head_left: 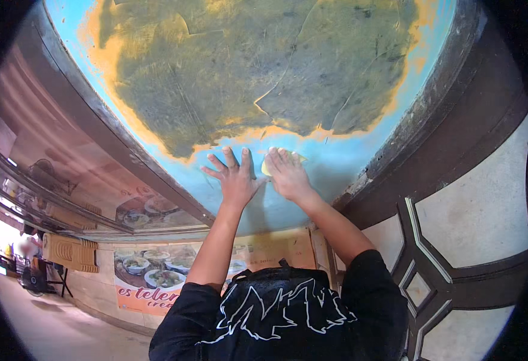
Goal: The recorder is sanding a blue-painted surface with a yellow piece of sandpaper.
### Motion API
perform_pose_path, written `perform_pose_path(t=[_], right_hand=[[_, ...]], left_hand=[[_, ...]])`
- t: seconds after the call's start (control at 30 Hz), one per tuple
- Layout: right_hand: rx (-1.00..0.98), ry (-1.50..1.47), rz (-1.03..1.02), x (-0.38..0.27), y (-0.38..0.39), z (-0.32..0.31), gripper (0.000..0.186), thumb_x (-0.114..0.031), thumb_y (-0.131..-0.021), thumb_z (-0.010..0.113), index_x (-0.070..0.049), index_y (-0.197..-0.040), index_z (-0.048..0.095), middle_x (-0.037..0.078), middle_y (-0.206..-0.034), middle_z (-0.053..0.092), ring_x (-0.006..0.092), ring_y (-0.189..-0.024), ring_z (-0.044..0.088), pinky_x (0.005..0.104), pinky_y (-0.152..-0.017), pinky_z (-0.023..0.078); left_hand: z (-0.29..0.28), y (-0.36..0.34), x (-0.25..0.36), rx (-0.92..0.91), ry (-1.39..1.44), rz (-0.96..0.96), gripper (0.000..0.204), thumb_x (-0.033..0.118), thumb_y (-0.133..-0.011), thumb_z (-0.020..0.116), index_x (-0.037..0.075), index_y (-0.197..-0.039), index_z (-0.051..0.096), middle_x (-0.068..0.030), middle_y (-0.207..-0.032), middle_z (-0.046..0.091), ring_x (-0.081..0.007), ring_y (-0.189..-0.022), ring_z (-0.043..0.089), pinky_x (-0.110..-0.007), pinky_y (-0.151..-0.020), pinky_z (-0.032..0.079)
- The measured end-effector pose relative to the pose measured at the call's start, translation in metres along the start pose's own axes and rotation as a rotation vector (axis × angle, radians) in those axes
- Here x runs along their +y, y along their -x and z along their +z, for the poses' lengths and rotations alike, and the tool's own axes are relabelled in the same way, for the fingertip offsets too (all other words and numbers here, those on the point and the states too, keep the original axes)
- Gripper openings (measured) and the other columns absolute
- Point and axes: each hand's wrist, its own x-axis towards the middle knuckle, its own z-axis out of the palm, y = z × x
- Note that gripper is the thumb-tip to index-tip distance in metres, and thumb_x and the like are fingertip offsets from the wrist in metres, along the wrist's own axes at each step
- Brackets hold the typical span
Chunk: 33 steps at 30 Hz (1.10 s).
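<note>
My left hand (234, 174) rests palm down, fingers spread, on the pale blue part of a painted wall panel (318, 216). Beside it to the right, my right hand (284, 171) presses a thin yellow pad (266, 166) against the same surface, its fingers close together over the pad, which is mostly hidden. Above both hands lies a large dark, mottled, scuffed patch (258, 60) with an orange-yellow ragged edge and a few cracks.
A glossy wall with glass (59, 156) runs along the left, a dark-framed wall with white panels (474, 216) along the right. Below are a food banner (150, 283), stacked tan chairs (71, 249), a black fan (32, 278) and what looks like a blurred person (26, 246).
</note>
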Motion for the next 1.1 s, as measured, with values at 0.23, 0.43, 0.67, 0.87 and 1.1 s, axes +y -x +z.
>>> perform_pose_path(t=[0.23, 0.43, 0.67, 0.87, 1.1], right_hand=[[0.127, -0.124, -0.152, 0.007, -0.015, 0.024, 0.058, -0.02, -0.075, 0.059, -0.006, -0.131, 0.052, 0.011, -0.142, 0.046, 0.0289, -0.132, 0.039, 0.047, -0.106, 0.029], [0.132, -0.083, -0.135, 0.017, 0.003, 0.047, 0.056, -0.02, -0.073, 0.06, -0.006, -0.127, 0.055, 0.01, -0.138, 0.05, 0.0247, -0.126, 0.046, 0.0436, -0.099, 0.037], [0.076, -0.025, -0.188, 0.04, 0.0, 0.028, 0.051, -0.019, -0.075, 0.058, -0.008, -0.125, 0.057, 0.007, -0.135, 0.052, 0.0208, -0.12, 0.05, 0.0418, -0.092, 0.042], [-0.071, 0.004, -0.026, 0.022, 0.017, 0.024, 0.045, -0.021, -0.082, 0.05, -0.009, -0.124, 0.057, 0.004, -0.136, 0.051, 0.0211, -0.124, 0.046, 0.0398, -0.096, 0.038], [0.063, 0.03, 0.099, 0.042, 0.013, 0.001, 0.048, -0.021, -0.076, 0.059, -0.005, -0.122, 0.056, 0.011, -0.132, 0.051, 0.0277, -0.121, 0.045, 0.0442, -0.096, 0.037]], left_hand=[[0.019, 0.002, -0.012, 0.016, -0.059, 0.011, 0.096, 0.047, -0.07, 0.073, 0.027, -0.15, 0.024, -0.0144, -0.157, -0.014, -0.0521, -0.137, -0.022, -0.076, -0.095, -0.014], [0.021, -0.005, -0.014, 0.027, -0.058, 0.032, 0.104, 0.062, -0.065, 0.071, 0.026, -0.15, 0.023, -0.0148, -0.157, -0.015, -0.0528, -0.137, -0.021, -0.077, -0.093, -0.014], [0.02, 0.0, -0.01, 0.018, -0.036, 0.009, 0.121, 0.063, -0.055, 0.078, 0.025, -0.152, 0.016, -0.0142, -0.157, -0.015, -0.0528, -0.137, -0.021, -0.077, -0.093, -0.012], [0.02, -0.001, 0.0, 0.007, -0.051, 0.027, 0.123, 0.061, -0.054, 0.079, 0.026, -0.152, 0.014, -0.0138, -0.157, -0.018, -0.0524, -0.136, -0.022, -0.078, -0.093, -0.011], [0.016, -0.001, 0.008, -0.004, -0.042, -0.003, 0.133, 0.062, -0.046, 0.082, 0.027, -0.152, 0.01, -0.0139, -0.157, -0.017, -0.0507, -0.137, -0.022, -0.078, -0.094, -0.011]])
